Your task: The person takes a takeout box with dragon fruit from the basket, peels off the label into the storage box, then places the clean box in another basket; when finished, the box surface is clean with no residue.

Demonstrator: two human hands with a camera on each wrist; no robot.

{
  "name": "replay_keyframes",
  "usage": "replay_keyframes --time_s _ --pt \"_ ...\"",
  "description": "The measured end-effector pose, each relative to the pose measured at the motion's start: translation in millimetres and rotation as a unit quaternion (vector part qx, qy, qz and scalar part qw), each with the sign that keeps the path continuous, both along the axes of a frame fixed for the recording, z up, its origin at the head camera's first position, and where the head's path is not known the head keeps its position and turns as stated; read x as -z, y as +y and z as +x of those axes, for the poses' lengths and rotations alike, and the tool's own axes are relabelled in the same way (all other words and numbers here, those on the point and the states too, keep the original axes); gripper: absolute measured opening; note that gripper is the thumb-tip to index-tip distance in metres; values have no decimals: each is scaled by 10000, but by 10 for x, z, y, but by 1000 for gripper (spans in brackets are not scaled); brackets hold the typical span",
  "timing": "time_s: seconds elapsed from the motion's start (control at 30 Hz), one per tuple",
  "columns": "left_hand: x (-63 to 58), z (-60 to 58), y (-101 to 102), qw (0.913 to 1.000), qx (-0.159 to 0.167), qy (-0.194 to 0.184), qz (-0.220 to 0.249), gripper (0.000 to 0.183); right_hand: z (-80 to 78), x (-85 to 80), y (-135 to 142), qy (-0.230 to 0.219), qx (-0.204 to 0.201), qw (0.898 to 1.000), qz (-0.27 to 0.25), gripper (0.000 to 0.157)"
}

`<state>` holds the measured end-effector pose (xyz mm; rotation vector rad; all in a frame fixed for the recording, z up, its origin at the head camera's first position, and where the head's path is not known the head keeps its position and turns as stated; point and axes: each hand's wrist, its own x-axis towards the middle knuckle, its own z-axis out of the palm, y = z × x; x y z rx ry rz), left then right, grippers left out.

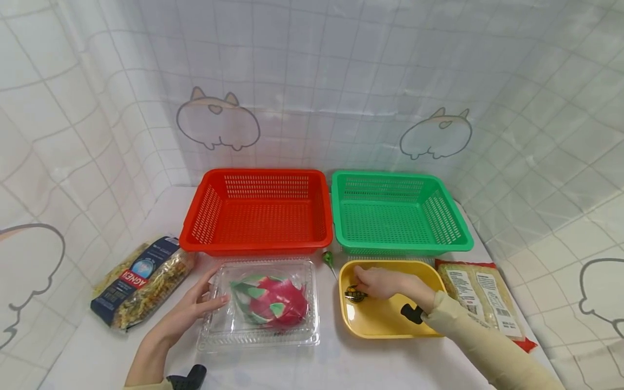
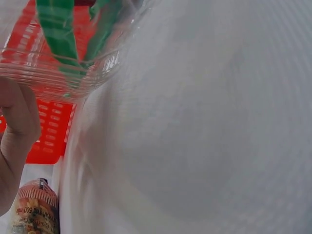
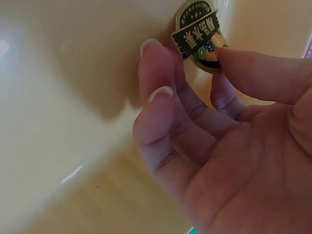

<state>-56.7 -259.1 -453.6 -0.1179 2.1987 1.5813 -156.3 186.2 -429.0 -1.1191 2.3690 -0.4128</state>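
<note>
"Since that fruit label (image 3: 197, 41) is so thin, why pinch it at the edge?"

"Probably because a flat piece offers little else to hold. The right hand (image 1: 385, 283) nips it between thumb and fingertip, the other fingers loosely bent, inside the yellow tray (image 1: 375, 319) near its left wall."

"And the left hand (image 1: 187, 311)?"

"Half spread, thumb apart from the fingers, resting at the left edge of the clear clamshell box (image 1: 258, 341) rather than gripping. Steadying it, I'd guess."

"With the dragon fruit (image 1: 283, 303) inside?"

"Yes, right of centre under the lid. The red basket (image 1: 263, 249) and green basket (image 1: 385, 225) stand behind, mouths up, presumably for easy access."
</note>
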Motion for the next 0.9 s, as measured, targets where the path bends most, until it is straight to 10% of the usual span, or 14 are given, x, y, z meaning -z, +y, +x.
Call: replay_keyframes --time_s 0.9 --pt "22 -11 -7 9999 5 -157 -28 89 58 54 27 -15 590 9971 476 12"
